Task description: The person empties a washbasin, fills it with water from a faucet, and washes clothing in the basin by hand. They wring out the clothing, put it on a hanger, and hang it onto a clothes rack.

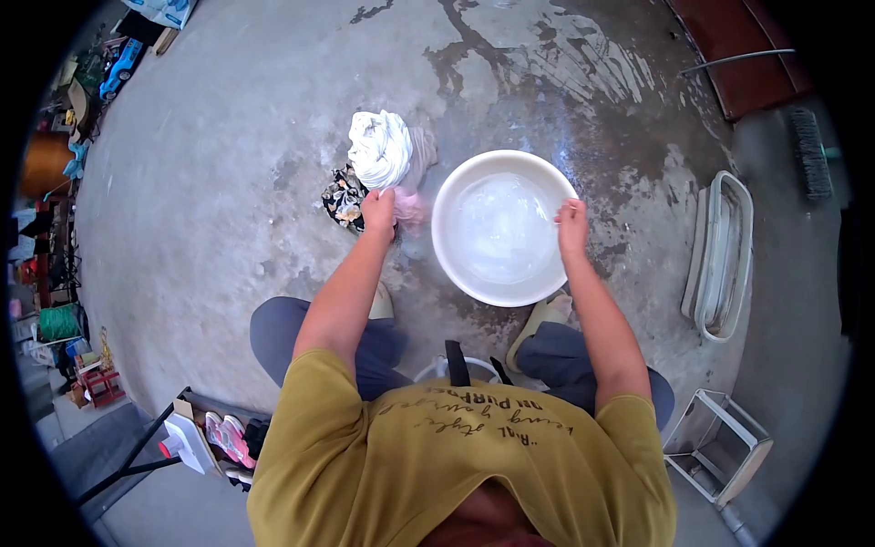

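A round white basin stands on the wet concrete floor in front of me, with cloudy, whitish water in it. At its right rim my right hand has its fingers curled over the edge. Left of the basin, my left hand is closed, and a small pink cloth, blurred, shows at its fingers. Just beyond that hand lies a bunched white cloth, with a greyish cloth beside it. A black floral cloth lies to the left of the hand.
A long whitish tub lies on the right, near a brush. At lower right is a small framed stool. Pink shoes sit on a rack at lower left. Assorted goods, including a blue toy car, line the left side.
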Motion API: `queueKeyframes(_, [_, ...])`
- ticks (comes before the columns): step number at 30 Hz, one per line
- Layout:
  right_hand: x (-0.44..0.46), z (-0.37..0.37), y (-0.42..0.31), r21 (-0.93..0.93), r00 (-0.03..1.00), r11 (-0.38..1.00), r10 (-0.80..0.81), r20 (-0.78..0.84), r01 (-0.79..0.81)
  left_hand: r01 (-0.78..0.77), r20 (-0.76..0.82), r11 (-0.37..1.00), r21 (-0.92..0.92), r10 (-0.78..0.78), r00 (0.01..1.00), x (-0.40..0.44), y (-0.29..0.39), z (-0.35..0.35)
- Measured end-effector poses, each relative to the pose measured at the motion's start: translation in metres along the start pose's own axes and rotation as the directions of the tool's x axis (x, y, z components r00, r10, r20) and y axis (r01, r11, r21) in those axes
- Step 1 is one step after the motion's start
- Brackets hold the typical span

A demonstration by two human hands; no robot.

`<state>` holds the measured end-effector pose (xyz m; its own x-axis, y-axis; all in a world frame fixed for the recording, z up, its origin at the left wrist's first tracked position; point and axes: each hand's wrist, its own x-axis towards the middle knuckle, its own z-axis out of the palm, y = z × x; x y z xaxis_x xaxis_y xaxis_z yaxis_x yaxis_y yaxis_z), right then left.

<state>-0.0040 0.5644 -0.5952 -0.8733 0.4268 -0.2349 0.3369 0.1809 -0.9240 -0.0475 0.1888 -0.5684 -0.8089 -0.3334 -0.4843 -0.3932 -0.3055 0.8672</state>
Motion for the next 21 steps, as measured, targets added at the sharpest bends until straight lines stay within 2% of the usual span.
queueKeyframes(1, [-0.011, 0.014, -0.016, 0.093, 0.974, 0.977, 0.176, 0.143, -0.190, -0.020, 0.048, 0.995, -0.097, 0.025, 0.999, -0.010, 0.012, 0.005])
queueKeyframes(2, [-0.025, 0.027, -0.038, 0.157, 0.898, 0.912, 0.323, 0.298, -0.380, 0.059, 0.176, 0.991, -0.123, -0.037, 0.984, -0.010, 0.020, 0.002])
queueKeyframes(4, [-0.051, 0.045, -0.071, 0.214, 0.700, 0.794, 0.331, 0.633, -0.569, 0.100, 0.337, 0.977, -0.190, -0.030, 0.941, -0.048, 0.059, 0.025])
queueKeyframes(6, [-0.074, 0.059, -0.100, 0.332, 0.659, 0.691, 0.276, 0.699, -0.642, 0.152, 0.476, 0.966, -0.209, -0.035, 0.879, -0.088, 0.090, 0.047])
queueKeyframes(9, [-0.084, 0.057, -0.130, 0.591, 0.693, 0.474, 0.058, 0.719, -0.653, 0.268, 0.612, 0.943, -0.199, -0.094, 0.785, -0.125, 0.100, 0.068])
queueKeyframes(10, [-0.089, 0.050, -0.144, 0.638, 0.736, 0.423, 0.112, 0.667, -0.643, 0.333, 0.630, 0.921, -0.202, -0.138, 0.764, -0.132, 0.098, 0.074])
queueKeyframes(13, [-0.055, 0.039, -0.093, 0.652, 0.768, 0.576, -0.063, 0.637, -0.493, 0.454, 0.681, 0.869, -0.198, -0.211, 0.701, -0.126, 0.073, 0.081])
queueKeyframes(14, [-0.061, 0.026, -0.107, 0.657, 0.784, 0.553, -0.009, 0.620, -0.513, 0.490, 0.688, 0.851, -0.189, -0.241, 0.684, -0.125, 0.067, 0.086])
queueKeyframes(17, [-0.036, 0.007, -0.063, 0.637, 0.796, 0.589, 0.017, 0.605, -0.496, 0.576, 0.677, 0.806, -0.137, -0.349, 0.648, -0.118, 0.049, 0.095])
queueKeyframes(18, [-0.033, 0.002, -0.054, 0.641, 0.830, 0.594, 0.085, 0.551, -0.487, 0.608, 0.697, 0.781, -0.143, -0.356, 0.622, -0.113, 0.040, 0.096])
queueKeyframes(19, [-0.031, 0.000, -0.044, 0.536, 0.857, 0.723, 0.152, 0.492, -0.436, 0.638, 0.715, 0.756, -0.148, -0.364, 0.596, -0.108, 0.032, 0.097])
queueKeyframes(20, [-0.029, 0.000, -0.035, 0.404, 0.882, 0.828, 0.208, 0.423, -0.389, 0.677, 0.601, 0.702, -0.221, -0.449, 0.662, -0.112, 0.033, 0.106])
queueKeyframes(21, [-0.026, -0.001, -0.024, 0.255, 0.904, 0.903, 0.249, 0.347, -0.346, 0.594, 0.467, 0.785, -0.177, -0.464, 0.752, -0.112, 0.021, 0.104])
